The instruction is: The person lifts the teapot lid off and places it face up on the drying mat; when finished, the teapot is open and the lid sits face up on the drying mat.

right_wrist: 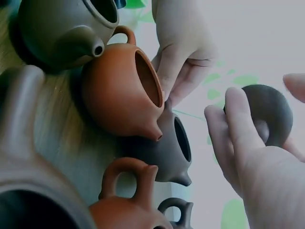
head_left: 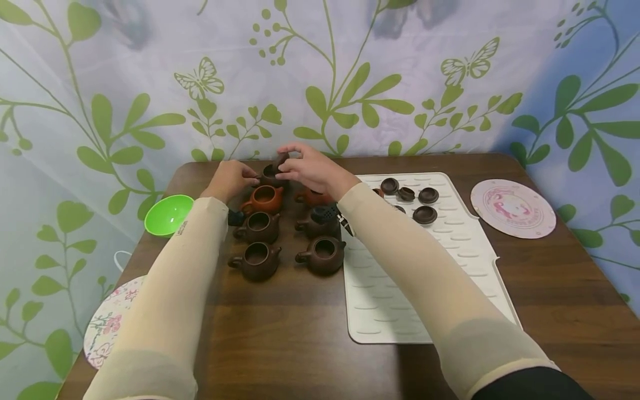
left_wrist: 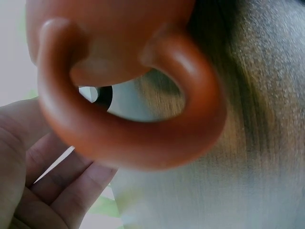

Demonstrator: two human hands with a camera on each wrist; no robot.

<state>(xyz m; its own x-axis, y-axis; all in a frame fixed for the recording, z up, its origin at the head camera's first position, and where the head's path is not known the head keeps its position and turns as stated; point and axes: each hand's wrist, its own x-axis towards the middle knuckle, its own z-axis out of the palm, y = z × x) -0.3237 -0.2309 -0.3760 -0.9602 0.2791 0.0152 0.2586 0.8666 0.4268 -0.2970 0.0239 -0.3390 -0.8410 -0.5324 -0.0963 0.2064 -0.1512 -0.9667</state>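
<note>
At the table's back left, my left hand (head_left: 231, 180) pinches the handle side of a dark brown teapot (right_wrist: 164, 148) with an uncovered mouth. Just above that teapot, my right hand (head_left: 312, 169) holds a small round dark lid (right_wrist: 269, 112) between thumb and fingers. An orange teapot (head_left: 266, 199) stands nearest in front of the left hand; its looped handle (left_wrist: 143, 145) fills much of the left wrist view and partly covers that hand. Below the right hand sits another orange teapot (right_wrist: 126, 212). Fingers hide part of the held lid in the head view.
Closer to me, brown lidless teapots (head_left: 256, 260) stand in two columns. To their right, a white ridged mat (head_left: 380, 311) carries several dark lids (head_left: 425, 215). A pink round mat (head_left: 512, 208) lies far right; a green bowl (head_left: 169, 215) and floral round mat (head_left: 107, 328) are left.
</note>
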